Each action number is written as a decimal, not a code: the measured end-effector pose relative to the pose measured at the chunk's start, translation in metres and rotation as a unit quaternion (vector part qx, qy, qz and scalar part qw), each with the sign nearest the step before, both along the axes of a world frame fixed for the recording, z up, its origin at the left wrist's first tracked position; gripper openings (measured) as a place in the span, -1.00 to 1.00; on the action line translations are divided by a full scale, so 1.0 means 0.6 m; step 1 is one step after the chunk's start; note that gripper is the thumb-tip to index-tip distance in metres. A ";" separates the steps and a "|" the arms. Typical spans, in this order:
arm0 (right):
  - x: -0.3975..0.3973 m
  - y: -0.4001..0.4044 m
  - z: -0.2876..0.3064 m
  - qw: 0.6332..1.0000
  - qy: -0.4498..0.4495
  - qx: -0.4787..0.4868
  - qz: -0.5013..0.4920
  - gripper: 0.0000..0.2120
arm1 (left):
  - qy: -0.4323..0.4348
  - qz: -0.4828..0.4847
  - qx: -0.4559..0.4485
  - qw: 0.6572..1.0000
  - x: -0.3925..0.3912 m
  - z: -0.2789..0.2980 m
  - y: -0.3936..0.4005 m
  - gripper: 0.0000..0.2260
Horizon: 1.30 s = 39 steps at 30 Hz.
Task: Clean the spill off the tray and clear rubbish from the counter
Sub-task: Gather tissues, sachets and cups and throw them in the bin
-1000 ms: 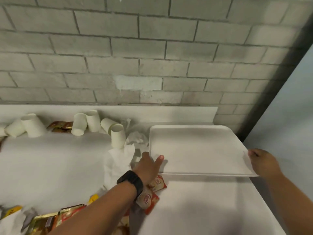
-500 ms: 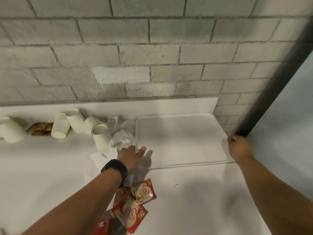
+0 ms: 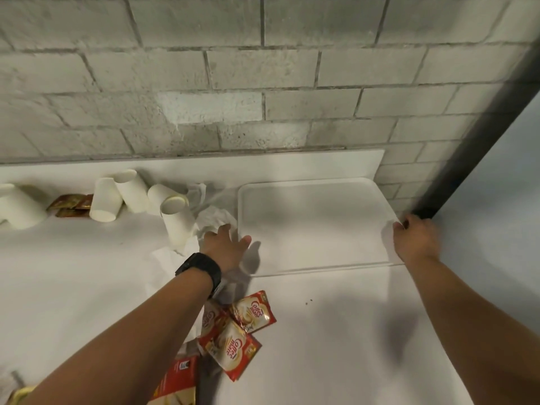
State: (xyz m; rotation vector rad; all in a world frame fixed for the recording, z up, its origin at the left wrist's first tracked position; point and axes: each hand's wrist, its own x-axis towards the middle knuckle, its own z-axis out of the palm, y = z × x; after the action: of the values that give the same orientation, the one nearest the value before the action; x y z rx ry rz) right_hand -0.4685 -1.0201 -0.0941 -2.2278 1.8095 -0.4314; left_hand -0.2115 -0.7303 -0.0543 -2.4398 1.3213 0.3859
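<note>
Fingers (image 3: pixel 401 226) of your right hand (image 3: pixel 416 238) curled on the tray (image 3: pixel 315 226) right edge, left hand (image 3: pixel 226 244) splayed flat at its left rim; tray sat against the surface's back wall, looked clean; next, bin the cups (image 3: pixel 175 226) and sachets (image 3: pixel 233 340).

A wall (image 3: pixel 263 68) of pale grey painted bricks with darker mortar lines rises behind the counter (image 3: pixel 336 331) and fills the upper half of the view. One brick (image 3: pixel 210 108) near the middle is a cleaner, brighter white than those around it. A low white upstand (image 3: pixel 292 165) runs along the counter's back edge and stops short of the back right corner. A dark post (image 3: pixel 479 135) slants down from the top right to that corner. Right of it lies a smooth pale blue-grey surface (image 3: pixel 502 229), perhaps a door or panel; the blur leaves it unclear.
</note>
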 end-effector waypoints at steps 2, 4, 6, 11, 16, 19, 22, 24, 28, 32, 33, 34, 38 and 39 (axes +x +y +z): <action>0.005 0.018 0.007 0.999 0.007 -0.037 0.001 -0.59 | 0.009 0.009 -0.013 1.000 0.004 0.001 0.004 -0.24; 0.016 0.044 0.019 0.998 -0.005 -0.052 0.020 -0.60 | 0.035 0.030 -0.035 0.998 0.007 -0.003 0.010 -0.27; 0.032 0.074 0.031 0.996 -0.032 -0.058 0.057 -0.61 | 0.078 0.065 -0.095 0.990 -0.004 0.003 0.022 -0.34; 0.069 0.155 0.046 0.979 -0.082 -0.050 0.178 -0.68 | 0.209 0.225 -0.311 0.900 -0.038 0.030 0.055 -0.43; 0.088 0.237 0.062 0.960 -0.083 -0.030 0.264 -0.73 | 0.235 0.239 -0.363 0.869 -0.073 0.054 0.109 -0.48; 0.097 0.293 0.077 0.947 -0.078 -0.009 0.311 -0.74 | 0.236 0.237 -0.372 0.866 -0.091 0.070 0.147 -0.55; 0.105 0.360 0.089 0.928 -0.079 0.011 0.363 -0.75 | 0.228 0.239 -0.372 0.868 -0.106 0.083 0.191 -0.59; 0.112 0.409 0.100 0.915 -0.091 0.030 0.392 -0.77 | 0.211 0.240 -0.378 0.869 -0.112 0.091 0.226 -0.59; 0.125 0.492 0.108 0.895 -0.104 0.061 0.430 -0.80 | 0.198 0.260 -0.395 0.859 -0.112 0.103 0.302 -0.58; 0.130 0.550 0.107 0.876 -0.119 0.092 0.459 -0.82 | 0.195 0.276 -0.415 0.845 -0.107 0.109 0.380 -0.61; 0.130 0.561 0.107 0.874 -0.109 0.089 0.465 -0.80 | 0.191 0.284 -0.421 0.840 -0.104 0.107 0.399 -0.61; 0.132 0.573 0.108 0.875 -0.099 0.088 0.466 -0.79 | 0.188 0.292 -0.424 0.837 -0.100 0.105 0.418 -0.61; 0.126 0.615 0.108 0.885 -0.092 0.099 0.445 -0.77 | 0.185 0.299 -0.419 0.837 -0.091 0.092 0.484 -0.63; 0.123 0.624 0.107 0.890 -0.102 0.101 0.432 -0.77 | 0.186 0.297 -0.416 0.839 -0.090 0.090 0.499 -0.64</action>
State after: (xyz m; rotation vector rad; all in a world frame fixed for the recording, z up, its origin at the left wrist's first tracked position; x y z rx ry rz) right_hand -0.3948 -0.6458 -0.0301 -2.4270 0.5922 -0.2521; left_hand -0.2656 -0.4312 -0.0003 -3.6917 0.9112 0.5323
